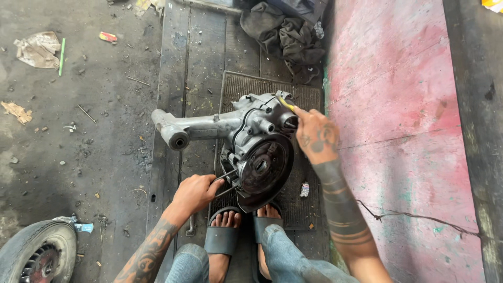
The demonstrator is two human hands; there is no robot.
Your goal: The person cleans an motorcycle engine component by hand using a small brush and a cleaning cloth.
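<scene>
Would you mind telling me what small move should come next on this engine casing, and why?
Probably seat the yellow-handled tool squarely before turning: the right hand holds it at the top of the engine casing, while the left hand steadies the casing low, beside the round cover.

Your right hand (316,137) hides most of the yellow-tipped tool (286,103) it pinches. Your left hand (195,193) covers the near ends of the thin rods (226,177). The wheel (36,252) is cut off at the bottom-left corner.
</scene>
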